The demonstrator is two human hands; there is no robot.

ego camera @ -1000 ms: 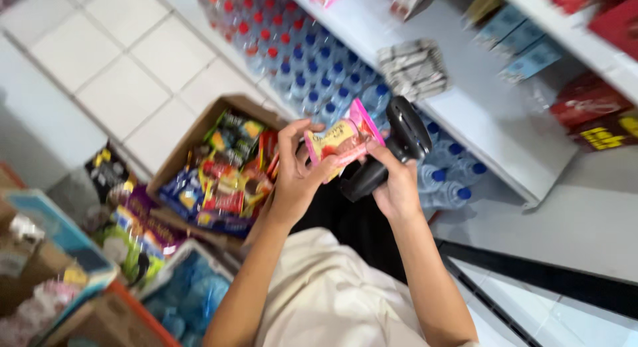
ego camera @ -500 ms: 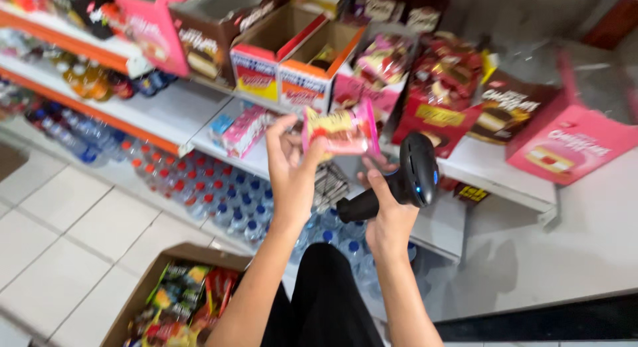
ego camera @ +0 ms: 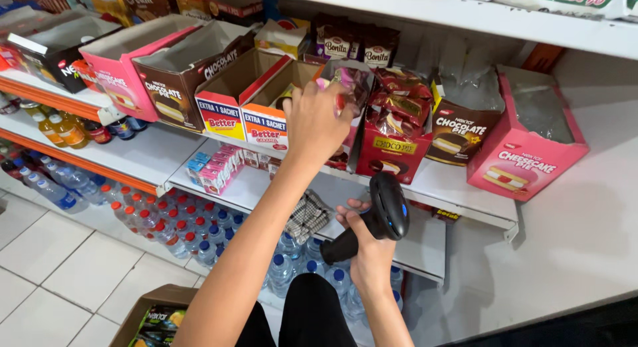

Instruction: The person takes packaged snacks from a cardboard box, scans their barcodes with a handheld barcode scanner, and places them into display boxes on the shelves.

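Observation:
My left hand (ego camera: 318,121) reaches up to the middle shelf and grips a pink snack packet (ego camera: 345,88), pushing it into an open display box (ego camera: 355,131) beside a yellow and red carton (ego camera: 269,121). Most of the packet is hidden behind my fingers. My right hand (ego camera: 365,244) is lower, in front of the shelf edge, wrapped around the grip of a black handheld barcode scanner (ego camera: 375,221) whose head points up and right.
Open cartons of snacks line the shelf: pink boxes (ego camera: 528,144), brown boxes (ego camera: 179,81) and dark red packets (ego camera: 395,124). Small pink cartons (ego camera: 216,171) sit one shelf down. Water bottles (ego camera: 169,221) fill the bottom shelf. A cardboard box of packets (ego camera: 156,317) stands on the tiled floor.
My left hand has carried the pink packet from in front of the scanner up into the shelf box. The scanner hand dropped lower. My view has tilted up from the floor box to the shelves.

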